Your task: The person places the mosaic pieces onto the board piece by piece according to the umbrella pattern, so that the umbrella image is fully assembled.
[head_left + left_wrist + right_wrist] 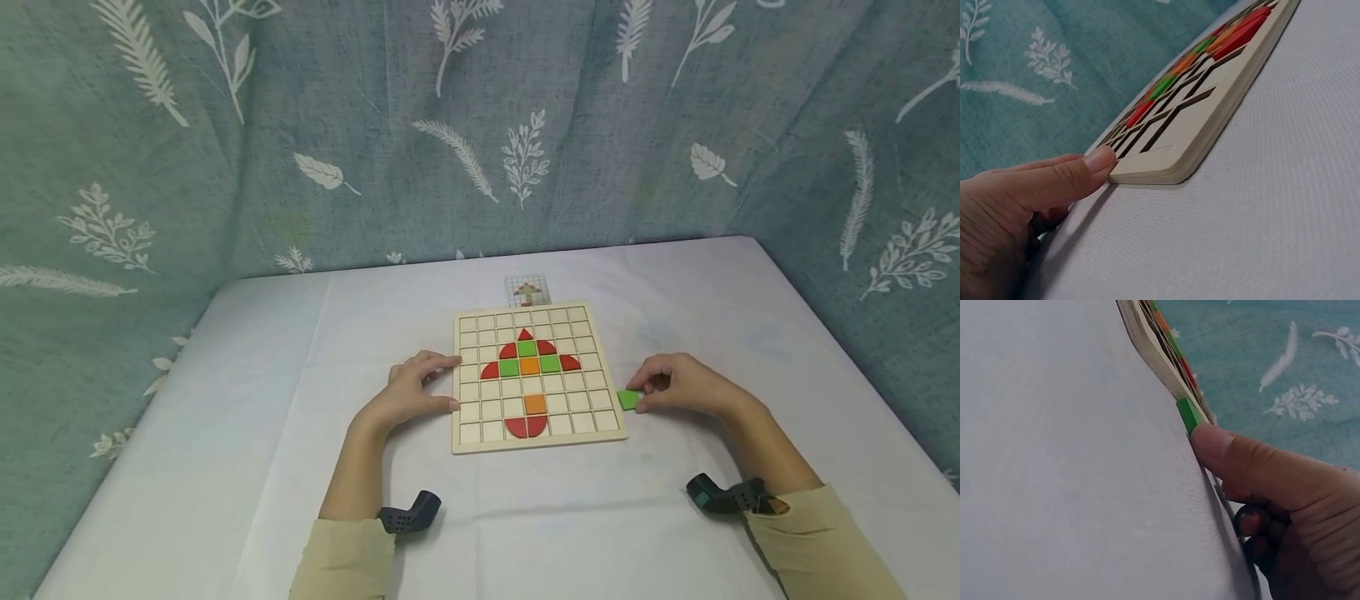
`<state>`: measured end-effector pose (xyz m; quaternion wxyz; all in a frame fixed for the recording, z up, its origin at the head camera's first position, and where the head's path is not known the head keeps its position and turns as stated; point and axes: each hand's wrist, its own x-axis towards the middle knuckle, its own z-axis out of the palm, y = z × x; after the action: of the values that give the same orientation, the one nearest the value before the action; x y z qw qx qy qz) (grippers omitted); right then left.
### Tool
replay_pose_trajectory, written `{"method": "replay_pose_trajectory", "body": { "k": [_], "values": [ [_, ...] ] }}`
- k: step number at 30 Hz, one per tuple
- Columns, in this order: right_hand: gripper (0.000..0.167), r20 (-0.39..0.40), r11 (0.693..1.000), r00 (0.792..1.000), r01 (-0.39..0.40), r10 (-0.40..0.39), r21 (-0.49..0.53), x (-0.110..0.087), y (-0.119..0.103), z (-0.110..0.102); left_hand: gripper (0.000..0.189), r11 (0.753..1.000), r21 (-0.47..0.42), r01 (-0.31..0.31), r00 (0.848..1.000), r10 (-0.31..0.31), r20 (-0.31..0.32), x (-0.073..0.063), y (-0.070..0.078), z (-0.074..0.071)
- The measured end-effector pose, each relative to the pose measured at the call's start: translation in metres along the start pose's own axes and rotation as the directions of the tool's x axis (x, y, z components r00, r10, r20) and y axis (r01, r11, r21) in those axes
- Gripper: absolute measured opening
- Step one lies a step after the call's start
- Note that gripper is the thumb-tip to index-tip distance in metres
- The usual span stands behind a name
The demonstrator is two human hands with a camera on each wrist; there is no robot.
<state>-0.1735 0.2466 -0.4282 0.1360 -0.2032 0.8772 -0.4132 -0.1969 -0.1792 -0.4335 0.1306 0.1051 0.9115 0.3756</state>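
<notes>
A wooden grid board [570, 421] lies on the table with red, green and orange tiles set in several of its cells. My left hand [408, 390] rests at the board's left edge, thumb and fingertips spread apart along it; in the left wrist view the thumb [1079, 178] touches the rim near a corner. Just off the right edge of the board, my right hand [678, 383] pinches a small green tile [627, 400] between thumb and fingers. Up close in the right wrist view, one end of the green tile [1187, 415] sticks out past the thumb.
A small picture card [527, 289] with a similar coloured pattern lies behind the board's far edge. White cloth covers the table [337, 317]. A teal leaf-patterned curtain [390, 167] hangs behind and at both sides. Each wrist wears a dark camera mount [411, 513].
</notes>
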Motion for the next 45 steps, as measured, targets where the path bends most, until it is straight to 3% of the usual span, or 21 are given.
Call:
{"method": "replay_pose_trajectory", "body": {
  "k": [7,14,26,37,45],
  "values": [
    [0.021,-0.046,0.999,0.998,0.034,-0.036,-0.03,-0.001,0.001,0.003,0.07,1.0,-0.006,0.005,1.0,-0.005,-0.005,0.0,0.001,0.0],
    [0.024,-0.034,1.0,0.999,-0.014,0.015,0.013,0.001,-0.002,-0.001,0.071,1.0,-0.007,0.017,1.0,-0.017,-0.011,0.001,0.001,0.001],
    [0.026,-0.024,0.999,1.0,-0.018,0.019,0.043,0.013,-0.018,-0.002,0.07,1.0,0.002,0.005,1.0,-0.005,-0.01,0.001,-0.001,0.001],
    [0.023,-0.084,0.999,0.997,0.003,0.0,0.045,0.023,-0.024,0.001,0.07,1.0,-0.01,0.011,1.0,-0.011,-0.003,0.0,0.0,0.001],
    [0.024,-0.123,0.996,0.99,0.077,-0.07,0.049,0.032,-0.032,0.006,0.07,1.0,-0.004,0.018,1.0,-0.018,0.0,0.0,0.001,0.001]
  ]
}}
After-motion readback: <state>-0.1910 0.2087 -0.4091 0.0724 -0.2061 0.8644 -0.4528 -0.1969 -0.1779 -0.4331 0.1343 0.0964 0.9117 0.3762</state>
